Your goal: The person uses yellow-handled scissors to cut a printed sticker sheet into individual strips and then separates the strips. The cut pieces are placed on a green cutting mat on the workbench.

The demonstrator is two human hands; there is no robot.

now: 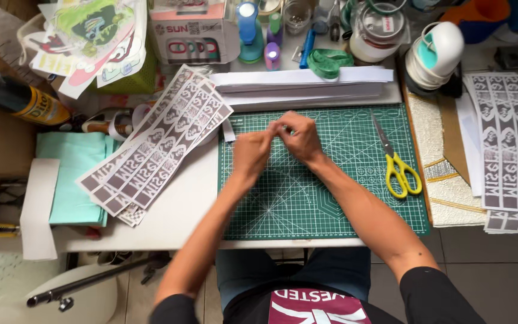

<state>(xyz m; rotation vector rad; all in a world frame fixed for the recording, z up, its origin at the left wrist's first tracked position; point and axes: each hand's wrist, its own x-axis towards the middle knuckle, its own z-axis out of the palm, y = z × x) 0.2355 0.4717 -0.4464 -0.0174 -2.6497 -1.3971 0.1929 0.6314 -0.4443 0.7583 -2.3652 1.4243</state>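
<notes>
Head view, looking down on a cluttered craft table.

Left hand [250,151] and right hand [298,137] raised together over the upper middle of the green cutting mat [331,198], fingertips meeting at one spot. Fingers of both curled inward as if pinching something small between them; the item itself too small and blurred to identify, so grip contents cannot be told. Both forearms crossing the mat from the near edge.

On the mat, right of the hands: yellow-handled scissors [395,162], blades pointing away toward the far edge, well apart from the right hand, untouched.

Left of the mat, just beside the left hand: fanned stack of printed grey-and-white strips [157,150], lying slantwise, near end overhanging a folded teal sheet [76,174]. Similar printed sheets [508,150] at the far right of the table, laid straight.

Beyond the mat: pile of long white paper strips [307,84], parallel to the mat's far edge, with a coiled green measuring tape [328,62] just behind. Further back: small cardboard box [194,30], blue-and-purple punch tools [256,36], glass jar [378,30]. White-and-teal tape dispenser [436,54] at upper right. Yellow-and-black spray can [19,96] lying on its side at far left.
</notes>
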